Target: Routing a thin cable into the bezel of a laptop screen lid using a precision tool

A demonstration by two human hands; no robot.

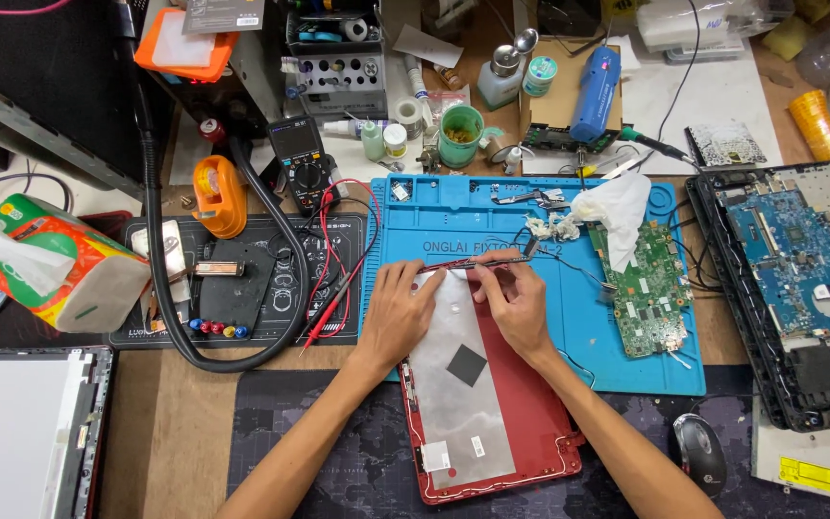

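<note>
Head view shows both hands at the far edge of a red laptop lid [521, 432] on the blue mat [626, 370]: left hand [398, 312] pressing flat, right hand [516, 300] pinching thin wires [477, 262], which a hard tug might tear.

A cluttered wooden repair bench under even, bright light

The brown wooden worktop [170, 423] carried a blue silicone work mat [626, 356] at its centre. Left of that mat lay a black rubber mat [242, 288] crossed by a black corrugated hose [160, 288]; below it spread a dark patterned desk pad [319, 432]. Right of the mat sat an opened black laptop chassis [794, 288], and behind it stood a green plastic cup [460, 135].
</note>
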